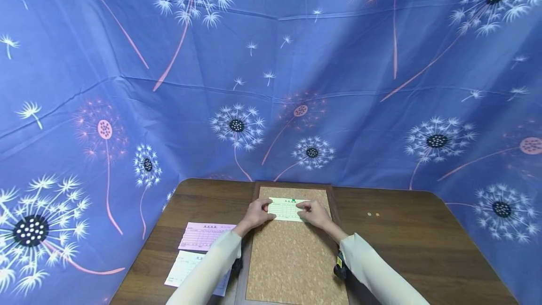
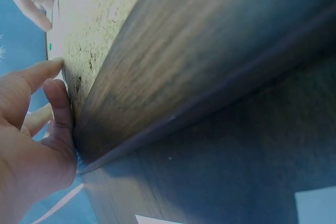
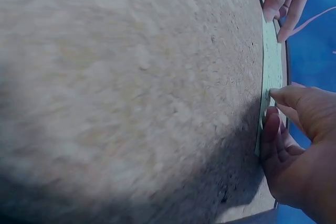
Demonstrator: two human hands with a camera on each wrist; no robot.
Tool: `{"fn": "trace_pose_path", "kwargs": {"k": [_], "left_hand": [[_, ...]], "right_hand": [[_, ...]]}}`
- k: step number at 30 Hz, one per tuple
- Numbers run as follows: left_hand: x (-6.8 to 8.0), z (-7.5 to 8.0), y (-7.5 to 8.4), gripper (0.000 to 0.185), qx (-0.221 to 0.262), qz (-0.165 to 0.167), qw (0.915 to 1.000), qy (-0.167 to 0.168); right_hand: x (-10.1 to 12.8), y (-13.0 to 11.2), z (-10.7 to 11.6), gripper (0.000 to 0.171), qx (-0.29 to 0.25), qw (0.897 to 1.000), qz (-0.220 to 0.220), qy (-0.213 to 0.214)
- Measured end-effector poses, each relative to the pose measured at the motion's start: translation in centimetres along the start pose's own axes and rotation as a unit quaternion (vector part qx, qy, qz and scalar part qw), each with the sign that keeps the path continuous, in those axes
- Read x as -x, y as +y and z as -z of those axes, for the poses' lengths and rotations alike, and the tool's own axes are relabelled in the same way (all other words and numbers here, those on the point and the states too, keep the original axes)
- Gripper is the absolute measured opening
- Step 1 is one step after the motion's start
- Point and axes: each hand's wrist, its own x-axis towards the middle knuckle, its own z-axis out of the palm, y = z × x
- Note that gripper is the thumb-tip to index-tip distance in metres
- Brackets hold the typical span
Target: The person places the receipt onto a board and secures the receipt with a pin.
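Pink form (image 1: 206,236) and white form (image 1: 186,267) lie on the table's (image 1: 423,248) left. Left hand (image 1: 255,214) and right hand (image 1: 312,213) press the green slip (image 1: 286,209) onto the cork board (image 1: 292,258); fingers relaxed, flat, not curled.

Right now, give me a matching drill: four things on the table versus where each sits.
Things:
1. pale green printed slip
2. pink printed form
3. white paper sheet
4. two small round pins

Places:
A. bare wood right of the cork board
B. near left table edge, nearest the person
C. top of the cork board, under both hands
D. left of the board, just beyond the white sheet

Pairs: 1-C, 2-D, 3-B, 4-A
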Motion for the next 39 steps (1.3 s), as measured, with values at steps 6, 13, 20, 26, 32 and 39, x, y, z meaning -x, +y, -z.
{"fn": "trace_pose_path", "kwargs": {"k": [6, 13, 20, 26, 32, 39], "left_hand": [[-0.2, -0.1, -0.3, 0.051, -0.002, -0.001, 1.0, -0.004], [-0.2, 0.2, -0.2, 0.052, -0.004, -0.008, 1.0, 0.001], [-0.3, 0.3, -0.1, 0.051, 0.007, 0.0, 0.9999, -0.009], [-0.2, -0.1, -0.4, 0.049, 0.022, 0.011, 0.9996, -0.017], [0.0, -0.1, -0.3, 0.047, 0.02, -0.002, 0.9998, -0.01], [0.0, -0.1, -0.2, 0.047, 0.035, 0.005, 0.9993, -0.014]], "right_hand": [[1.8, 0.3, 1.1, 0.029, -0.079, 0.992, 0.085, -0.049], [3.7, 0.0, 3.1, 0.032, -0.107, 0.989, 0.038, -0.094], [6.4, 1.2, 5.8, 0.032, -0.121, 0.987, 0.06, -0.093], [8.4, 3.1, 7.2, 0.031, -0.105, 0.989, 0.074, -0.067], [9.7, 4.7, 7.5, 0.031, -0.108, 0.992, 0.037, -0.062], [10.4, 5.8, 7.9, 0.032, -0.116, 0.991, 0.013, -0.072]]}}
